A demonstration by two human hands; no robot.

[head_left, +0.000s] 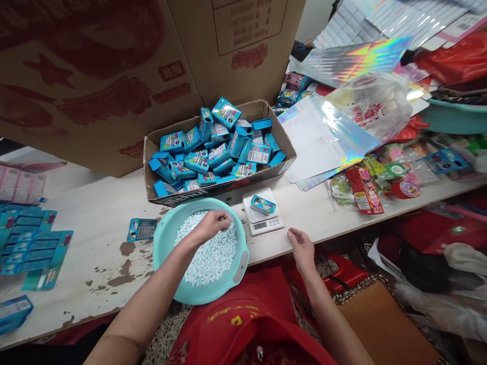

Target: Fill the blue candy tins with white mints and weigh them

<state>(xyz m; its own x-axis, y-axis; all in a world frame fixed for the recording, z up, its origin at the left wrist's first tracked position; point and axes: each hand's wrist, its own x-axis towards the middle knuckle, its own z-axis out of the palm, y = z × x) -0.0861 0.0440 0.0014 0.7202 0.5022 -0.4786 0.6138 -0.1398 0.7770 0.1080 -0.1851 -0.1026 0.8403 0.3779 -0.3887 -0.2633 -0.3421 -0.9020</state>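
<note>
My left hand (215, 223) is over a turquoise basin (163, 253) of small white pellets (209, 256). Its fingers are curled together, and whatever they may hold is too small to make out. Right of the basin a white digital scale (266, 226) bears one small blue box (263, 205) lying on its plate. My right hand (302, 247) is at the table's front edge, just right of the scale, with fingers loosely bent and apart and nothing in them. Behind the basin, an open cardboard tray (283, 137) is heaped with similar blue boxes (218, 152).
A large carton (114, 76) stands behind the tray. Flat blue packaging (34, 238) lies at the left, and a single blue piece (141, 229) beside the basin. Papers (312, 137), plastic bags (375, 104) and candy packets (364, 190) cover the right side.
</note>
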